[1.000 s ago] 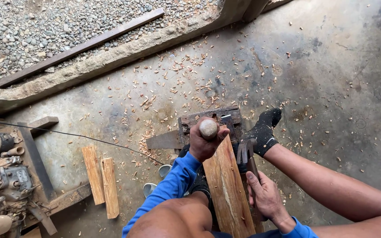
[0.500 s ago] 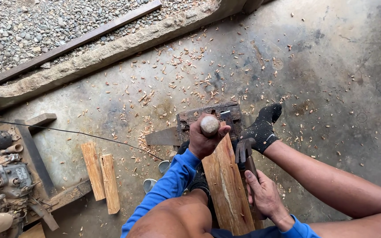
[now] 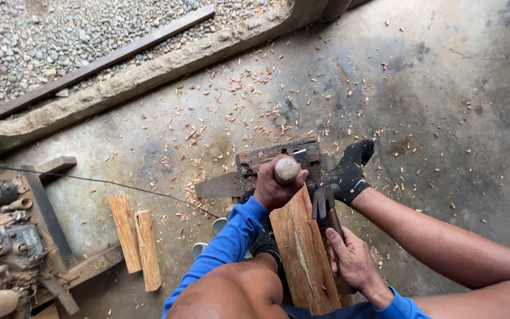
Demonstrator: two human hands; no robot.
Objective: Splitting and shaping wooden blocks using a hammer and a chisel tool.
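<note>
My left hand (image 3: 274, 188) is closed around a chisel whose rounded wooden handle end (image 3: 286, 170) points up at me. The chisel stands on the far end of a reddish wooden plank (image 3: 303, 254) that runs between my knees. That plank rests on a dark worn wooden block (image 3: 262, 158). My right hand (image 3: 354, 264) grips the handle of a claw hammer (image 3: 324, 204), whose head hangs just right of the plank. A foot in a black sock (image 3: 349, 171) presses beside the block.
Wood chips litter the concrete floor (image 3: 432, 88). Two short wooden pieces (image 3: 136, 239) lie at the left. Rusty machinery (image 3: 7, 242) sits at the far left. A concrete curb (image 3: 119, 88) and a gravel bed (image 3: 60, 35) lie beyond. A flat metal blade (image 3: 216, 186) sticks out left of the block.
The hammer head has shifted slightly left toward the plank. My left hand keeps the chisel in about the same place.
</note>
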